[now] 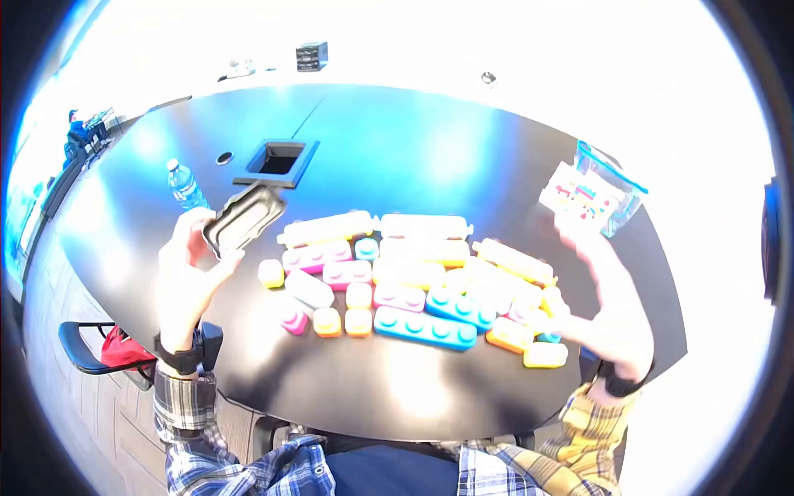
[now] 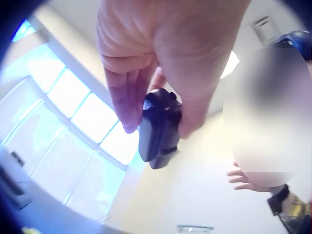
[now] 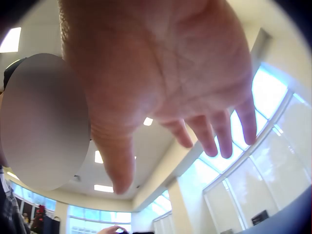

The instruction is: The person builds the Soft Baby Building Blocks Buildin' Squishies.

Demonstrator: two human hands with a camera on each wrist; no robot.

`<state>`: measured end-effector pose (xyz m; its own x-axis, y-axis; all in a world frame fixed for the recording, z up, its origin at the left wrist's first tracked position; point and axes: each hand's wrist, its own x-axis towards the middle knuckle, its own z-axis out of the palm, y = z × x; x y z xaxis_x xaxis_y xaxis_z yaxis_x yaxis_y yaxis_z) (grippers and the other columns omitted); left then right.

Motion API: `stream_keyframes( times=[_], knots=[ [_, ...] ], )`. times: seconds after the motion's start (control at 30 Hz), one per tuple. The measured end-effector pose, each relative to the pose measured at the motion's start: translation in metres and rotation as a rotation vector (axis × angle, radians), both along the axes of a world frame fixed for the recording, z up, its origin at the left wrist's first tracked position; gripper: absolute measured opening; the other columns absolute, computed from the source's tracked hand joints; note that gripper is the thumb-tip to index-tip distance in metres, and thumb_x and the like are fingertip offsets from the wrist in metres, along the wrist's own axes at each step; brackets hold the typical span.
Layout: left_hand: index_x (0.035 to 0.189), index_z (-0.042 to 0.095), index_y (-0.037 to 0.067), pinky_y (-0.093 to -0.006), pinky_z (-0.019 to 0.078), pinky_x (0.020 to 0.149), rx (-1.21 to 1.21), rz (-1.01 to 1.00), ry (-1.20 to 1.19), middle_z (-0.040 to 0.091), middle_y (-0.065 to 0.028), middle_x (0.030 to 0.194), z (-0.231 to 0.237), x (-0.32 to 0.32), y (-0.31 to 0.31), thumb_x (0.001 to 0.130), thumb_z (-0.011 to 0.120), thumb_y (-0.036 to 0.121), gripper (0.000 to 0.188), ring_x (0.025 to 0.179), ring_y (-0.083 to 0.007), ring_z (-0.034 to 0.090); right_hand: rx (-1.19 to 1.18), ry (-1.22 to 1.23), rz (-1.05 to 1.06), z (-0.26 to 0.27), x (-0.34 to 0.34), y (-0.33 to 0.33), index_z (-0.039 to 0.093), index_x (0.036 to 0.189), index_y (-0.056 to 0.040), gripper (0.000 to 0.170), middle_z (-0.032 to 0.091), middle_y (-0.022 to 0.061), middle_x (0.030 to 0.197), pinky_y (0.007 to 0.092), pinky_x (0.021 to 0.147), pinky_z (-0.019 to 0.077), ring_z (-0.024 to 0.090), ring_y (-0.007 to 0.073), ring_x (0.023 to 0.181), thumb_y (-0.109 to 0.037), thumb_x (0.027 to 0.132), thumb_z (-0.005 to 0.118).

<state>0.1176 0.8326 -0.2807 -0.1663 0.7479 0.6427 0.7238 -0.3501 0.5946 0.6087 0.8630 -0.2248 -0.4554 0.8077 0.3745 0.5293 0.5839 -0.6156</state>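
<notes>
My left hand (image 1: 186, 277) is raised at the left of the table and holds a dark, rectangular, case-like object (image 1: 244, 219) with a pale recessed face. Fingers on one side and the thumb on the other pinch this dark object (image 2: 160, 129) in the left wrist view. On the right, my right hand (image 1: 619, 310) hovers beside the toy blocks with nothing in it. Its fingers (image 3: 222, 134) are spread and the palm shows in the right wrist view. Between the hands lie many studded blocks, including a long blue block (image 1: 426, 328), a pink block (image 1: 318, 256) and an orange block (image 1: 509, 334).
A clear zip bag (image 1: 624, 186) with a printed card (image 1: 579, 197) lies at the right rear. A water bottle (image 1: 187, 186) stands at the left, near a square table opening (image 1: 299, 165). A chair (image 1: 78, 347) with a red item is at the left edge.
</notes>
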Motion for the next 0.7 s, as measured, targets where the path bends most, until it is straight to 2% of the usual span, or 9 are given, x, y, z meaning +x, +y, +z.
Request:
stream_keyframes(
  times=[0.03,0.07,0.1,0.17,0.2,0.33,0.6,0.63,0.7],
  knots=[
    [0.123,0.06,0.005,-0.0241,0.0488,0.074,-0.185,0.185,-0.09,0.064,0.0005,0.086,-0.029,-0.015,0.012,0.082,0.087,0.005,0.049,0.079,-0.007,0.059,-0.056,0.023,-0.027,-0.027,0.017,0.009,0.05,0.152,0.0006,0.093,0.054,0.0172,0.153,0.0416,0.122,0.0355,0.05,0.0308,0.145,-0.014,0.07,0.092],
    [0.121,0.06,0.005,-0.0229,0.0446,0.063,-0.165,0.191,-0.143,0.061,0.0031,0.076,-0.083,-0.045,0.04,0.083,0.087,0.009,0.046,0.068,-0.004,0.054,-0.11,0.044,-0.052,-0.061,0.032,0.025,0.05,0.151,0.0015,0.093,0.055,0.0181,0.151,0.0412,0.121,0.0376,0.051,0.0313,0.144,-0.014,0.069,0.093],
    [0.12,0.06,0.005,-0.0229,0.0453,0.062,-0.191,0.259,-0.163,0.061,0.0015,0.076,-0.112,-0.056,0.053,0.084,0.088,0.013,0.046,0.068,-0.0038,0.055,-0.092,-0.042,-0.082,-0.085,0.05,0.034,0.05,0.151,0.0014,0.091,0.055,0.0208,0.151,0.0432,0.121,0.0379,0.051,0.0346,0.144,-0.019,0.073,0.092],
    [0.118,0.06,0.003,-0.0251,0.0474,0.062,-0.225,0.34,-0.178,0.061,0.0001,0.074,-0.366,-0.04,0.208,0.083,0.09,0.02,0.049,0.067,-0.0066,0.057,-0.033,-0.158,-0.11,-0.309,0.107,0.185,0.054,0.147,0.0017,0.083,0.056,0.0242,0.15,0.0454,0.12,0.04,0.052,0.0401,0.142,-0.025,0.078,0.091],
    [0.117,0.06,0.002,-0.0257,0.0482,0.063,-0.268,0.364,-0.158,0.061,-0.0006,0.073,-0.445,-0.024,0.266,0.082,0.091,0.021,0.05,0.066,-0.0079,0.057,-0.003,-0.198,-0.142,-0.386,0.129,0.237,0.058,0.143,0.0013,0.077,0.058,0.0228,0.148,0.0448,0.117,0.0429,0.055,0.0392,0.14,-0.024,0.079,0.091],
    [0.115,0.062,0.0,-0.0274,0.0497,0.063,-0.335,0.37,-0.24,0.064,-0.0039,0.077,-0.486,-0.011,0.283,0.081,0.091,0.026,0.052,0.067,-0.0101,0.06,-0.031,-0.095,-0.209,-0.434,0.144,0.227,0.062,0.138,0.0002,0.068,0.063,0.0203,0.144,0.0429,0.112,0.0469,0.059,0.037,0.135,-0.018,0.078,0.09],
    [0.105,0.068,-0.002,-0.0326,0.0537,0.078,-0.29,0.52,0.088,0.07,-0.013,0.098,-0.513,-0.017,0.285,0.074,0.094,0.033,0.054,0.088,-0.02,0.065,0.016,0.132,-0.366,-0.467,0.148,0.227,0.066,0.129,-0.0002,0.052,0.067,0.0175,0.137,0.0395,0.111,0.0479,0.064,0.0331,0.129,-0.006,0.08,0.083],
    [0.118,0.067,-0.001,-0.0396,0.0542,0.081,-0.349,0.492,0.057,0.069,-0.0163,0.11,-0.519,-0.02,0.288,0.073,0.095,0.032,0.063,0.091,-0.0291,0.066,0.008,0.148,-0.373,-0.473,0.148,0.227,0.066,0.129,-0.0003,0.051,0.067,0.0172,0.137,0.0395,0.111,0.0478,0.063,0.033,0.129,-0.006,0.081,0.083],
    [0.124,0.065,-0.001,-0.0384,0.0537,0.08,-0.25,0.472,0.039,0.068,-0.0157,0.114,-0.519,-0.009,0.276,0.073,0.095,0.031,0.067,0.09,-0.0278,0.064,0.069,0.153,-0.42,-0.485,0.143,0.22,0.066,0.129,-0.0006,0.05,0.067,0.0166,0.138,0.0395,0.111,0.0478,0.063,0.0324,0.129,-0.006,0.082,0.082]
  ],
)
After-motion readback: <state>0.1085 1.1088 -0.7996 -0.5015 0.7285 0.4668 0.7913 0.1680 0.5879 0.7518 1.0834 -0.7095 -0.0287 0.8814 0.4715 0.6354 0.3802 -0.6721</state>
